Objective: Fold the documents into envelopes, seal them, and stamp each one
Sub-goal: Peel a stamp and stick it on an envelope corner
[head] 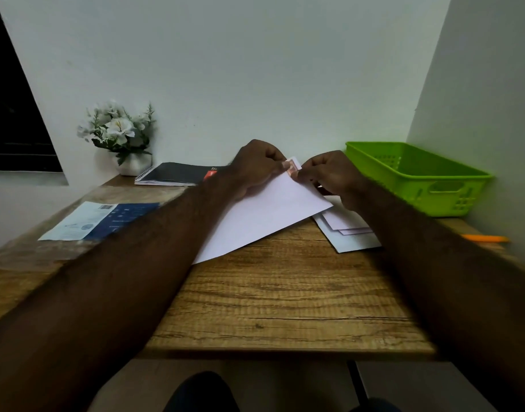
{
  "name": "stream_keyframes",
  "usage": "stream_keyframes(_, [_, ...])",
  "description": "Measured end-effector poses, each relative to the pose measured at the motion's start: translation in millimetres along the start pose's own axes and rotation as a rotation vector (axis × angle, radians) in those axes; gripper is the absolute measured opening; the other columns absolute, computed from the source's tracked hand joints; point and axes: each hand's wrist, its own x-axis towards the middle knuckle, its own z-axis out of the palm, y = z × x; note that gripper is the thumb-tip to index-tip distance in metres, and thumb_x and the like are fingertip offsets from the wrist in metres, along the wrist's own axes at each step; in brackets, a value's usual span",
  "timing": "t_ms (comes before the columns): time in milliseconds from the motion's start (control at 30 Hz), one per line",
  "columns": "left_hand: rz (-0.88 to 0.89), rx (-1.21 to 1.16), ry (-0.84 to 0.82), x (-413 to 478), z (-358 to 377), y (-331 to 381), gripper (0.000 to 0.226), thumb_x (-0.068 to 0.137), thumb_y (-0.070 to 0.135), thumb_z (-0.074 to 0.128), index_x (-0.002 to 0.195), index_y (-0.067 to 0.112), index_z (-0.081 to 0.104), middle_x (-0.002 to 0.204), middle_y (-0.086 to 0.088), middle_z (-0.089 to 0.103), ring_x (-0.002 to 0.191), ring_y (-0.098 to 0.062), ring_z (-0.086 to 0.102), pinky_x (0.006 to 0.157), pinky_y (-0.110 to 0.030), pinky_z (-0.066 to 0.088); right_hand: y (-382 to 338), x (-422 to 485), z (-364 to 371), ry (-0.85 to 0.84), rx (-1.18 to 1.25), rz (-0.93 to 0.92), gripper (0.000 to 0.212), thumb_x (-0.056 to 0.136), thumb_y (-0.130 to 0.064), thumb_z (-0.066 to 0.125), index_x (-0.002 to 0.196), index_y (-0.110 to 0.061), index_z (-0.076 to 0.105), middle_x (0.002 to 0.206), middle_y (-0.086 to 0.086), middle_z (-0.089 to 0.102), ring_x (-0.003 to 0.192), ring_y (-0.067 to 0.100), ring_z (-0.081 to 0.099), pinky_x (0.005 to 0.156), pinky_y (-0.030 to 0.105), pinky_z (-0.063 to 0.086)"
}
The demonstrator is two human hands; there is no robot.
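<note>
White envelope (264,215), plain and flat, tilted above the wooden table (285,292). Left hand (255,168) and right hand (329,176) pinched closed on its far corner, apparently pressing a reddish stamp (291,168).

envelope (264,221) – white | stamp (291,168) – reddish | basket (418,176) – lime green, perforated | desk (285,298) – brown woodgrain | notebook (178,173) – dark navy
</note>
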Motion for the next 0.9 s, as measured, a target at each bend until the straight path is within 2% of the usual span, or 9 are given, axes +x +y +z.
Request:
stream_keyframes(233, [0.001,0.032,-0.032,0,-3,-1,0.013,0.084,0.026,0.078,0.085,0.013,0.076,0.089,-0.009,0.075,0.078,-0.017,0.066,0.081,-0.044,0.058,2,-5,-3,-0.109,0.084,0.02,0.025,0.084,-0.033,0.078,0.093,-0.01,0.078,0.075,-0.002,0.074,0.06,0.011,0.067,0.054,0.021,0.049])
stream_keyframes(333, [-0.001,0.036,-0.048,-1,-3,0,0.014,0.084,0.024,0.078,0.085,0.011,0.076,0.089,-0.012,0.075,0.077,-0.018,0.066,0.081,-0.046,0.058,4,-5,1,-0.121,0.071,0.015,0.028,0.083,-0.034,0.08,0.093,-0.008,0.078,0.086,0.005,0.075,0.071,0.018,0.066,0.064,0.028,0.049])
stream_keyframes(400, [-0.002,0.025,-0.045,-1,-3,0,0.013,0.083,0.024,0.079,0.083,0.012,0.076,0.087,-0.011,0.075,0.075,-0.017,0.065,0.08,-0.046,0.058,7,-3,3,-0.099,0.068,0.013,0.024,0.083,-0.028,0.081,0.088,-0.005,0.077,0.083,0.011,0.07,0.071,0.022,0.059,0.067,0.033,0.044])
stream_keyframes(467, [0.004,0.028,-0.028,-2,-3,2,0.015,0.082,0.029,0.08,0.086,0.016,0.076,0.084,-0.005,0.075,0.075,-0.014,0.065,0.075,-0.04,0.057,6,-4,3,-0.074,0.092,0.01,0.023,0.086,-0.022,0.079,0.091,0.0,0.075,0.072,0.005,0.07,0.061,0.014,0.06,0.058,0.025,0.046])
stream_keyframes(533, [0.027,0.102,0.005,-4,-7,7,0.027,0.078,0.04,0.082,0.097,0.022,0.075,0.084,0.003,0.073,0.077,-0.008,0.065,0.066,-0.025,0.051,5,-6,3,-0.049,0.133,0.011,0.025,0.087,-0.021,0.077,0.095,0.003,0.073,0.068,0.001,0.07,0.053,0.009,0.061,0.049,0.019,0.046])
stream_keyframes(633, [0.088,0.295,0.139,-2,-27,11,0.052,0.074,0.052,0.081,0.115,0.025,0.065,0.1,0.002,0.068,0.092,-0.014,0.064,0.075,-0.026,0.049,7,-6,2,-0.01,0.202,0.023,0.02,0.089,-0.02,0.075,0.089,-0.001,0.071,0.064,0.0,0.068,0.047,0.008,0.058,0.044,0.018,0.043])
stream_keyframes(733, [0.131,0.551,0.412,-5,-59,19,0.052,0.074,0.053,0.077,0.115,0.028,0.059,0.114,-0.008,0.062,0.11,-0.03,0.058,0.092,-0.042,0.05,8,-5,0,0.032,0.295,0.03,0.014,0.089,-0.019,0.076,0.082,-0.008,0.07,0.069,0.003,0.07,0.052,0.013,0.062,0.049,0.023,0.047])
stream_keyframes(833, [-0.032,0.627,0.616,-20,-97,34,0.047,0.08,0.045,0.075,0.116,0.022,0.057,0.126,-0.014,0.054,0.122,-0.038,0.049,0.097,-0.047,0.046,9,-5,-3,0.073,0.356,0.027,0.014,0.088,-0.018,0.076,0.077,-0.012,0.07,0.073,0.005,0.073,0.059,0.017,0.066,0.056,0.027,0.052])
stream_keyframes(900, [-0.24,0.65,0.612,-29,-120,33,0.059,0.078,0.047,0.077,0.123,0.016,0.055,0.131,-0.018,0.053,0.125,-0.041,0.048,0.098,-0.05,0.047,11,-3,-5,0.107,0.402,0.027,0.011,0.088,-0.017,0.076,0.081,-0.01,0.072,0.084,0.012,0.074,0.073,0.026,0.068,0.07,0.038,0.054])
